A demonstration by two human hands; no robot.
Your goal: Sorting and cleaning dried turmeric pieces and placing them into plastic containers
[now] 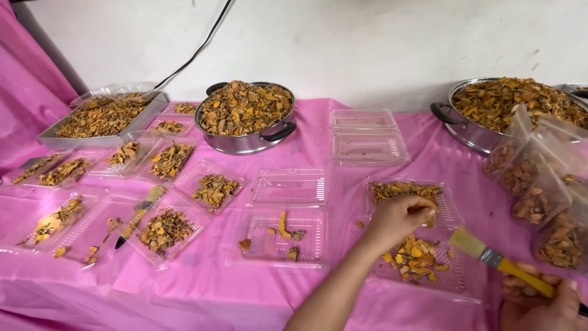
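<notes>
Dried slices (pixel 414 257) — left hand (pixel 398 217) pinching; right hand (pixel 542 303) w/ brush (pixel 499 260).

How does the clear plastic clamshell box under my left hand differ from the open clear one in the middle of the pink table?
The clear hinged plastic box under the left hand holds a heap of orange-yellow dried slices; the clear hinged plastic box at the table's middle holds only a few scattered pieces. The left hand reaches over the first; nothing touches the second. Both lie open on the pink tablecloth.

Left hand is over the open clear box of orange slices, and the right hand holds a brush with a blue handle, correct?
Not quite: the head view shows the brush in the right hand has a yellow handle, not blue. The left hand is indeed over the clear box of orange slices.
</notes>
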